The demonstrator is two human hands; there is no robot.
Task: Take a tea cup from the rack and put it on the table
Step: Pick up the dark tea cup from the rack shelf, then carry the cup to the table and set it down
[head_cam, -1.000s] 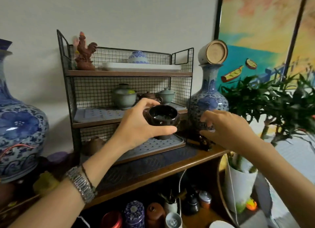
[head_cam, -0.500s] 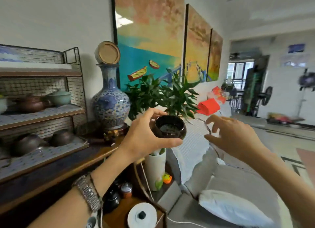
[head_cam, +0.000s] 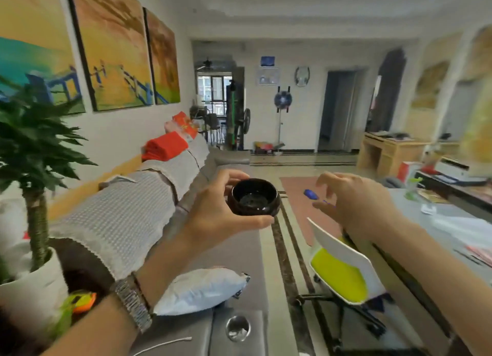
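A person carries a small dark glazed ceramic tea cup (head_cam: 254,197) across a living room, the left hand (head_cam: 218,217) wrapped around the cup's near side with the thumb hooked over the far rim and the fingers curled beneath, so the cup sits upright, mouth up, in mid-air. Nearer than the cup, a metal-link wristwatch (head_cam: 131,306) shows on the left forearm, and below and left of the cup lies a pale cushion (head_cam: 199,289) on a grey sofa (head_cam: 234,254). Just right of the cup, the right hand (head_cam: 354,203) hovers empty, fingers loosely spread and half curled, not touching the cup. Below and right of the cup stands a white chair with a lime-yellow seat (head_cam: 340,273), and right of that runs the long grey table (head_cam: 452,222), strewn with papers, where the cup appears bound. Beyond the cup, the room recedes toward a standing fan (head_cam: 283,99) and open doorways. The step in hand seems to be the carry: it is best done by keeping the cup level, swinging it right over the chair, and lowering it onto a bare patch of the table clear of the papers, with the free hand ready to steady it.
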